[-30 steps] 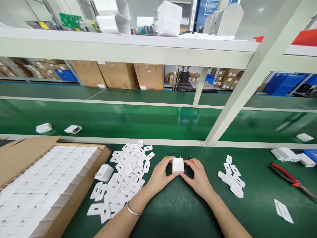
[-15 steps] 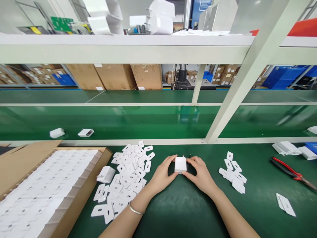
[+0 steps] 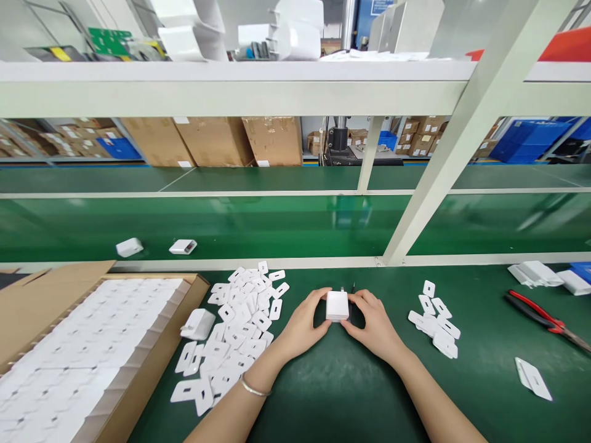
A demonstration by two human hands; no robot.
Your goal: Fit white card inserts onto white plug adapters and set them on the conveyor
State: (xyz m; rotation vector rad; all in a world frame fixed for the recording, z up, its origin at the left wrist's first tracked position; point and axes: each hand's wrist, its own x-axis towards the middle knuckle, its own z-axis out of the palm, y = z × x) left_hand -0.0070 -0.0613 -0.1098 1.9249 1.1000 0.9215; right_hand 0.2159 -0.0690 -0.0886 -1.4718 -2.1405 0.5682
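At the middle of the table (image 3: pixel 332 394), your left hand (image 3: pixel 301 321) and right hand (image 3: pixel 376 323) pinch 1 white block (image 3: pixel 337 305) between them, gripping it at its left and right sides. Left of your left hand spreads a heap of white slotted plates (image 3: pixel 237 332), beside an open cardboard box (image 3: pixel 150 373). To your right lie a smaller plate cluster (image 3: pixel 434 327) and red-and-black pliers (image 3: pixel 556 327); beyond, 2 white housings (image 3: pixel 129 247) sit on the green strip (image 3: pixel 277 227).

Single head-worn view, looking forward and down, near above the hands (image 3: pixel 301 327)
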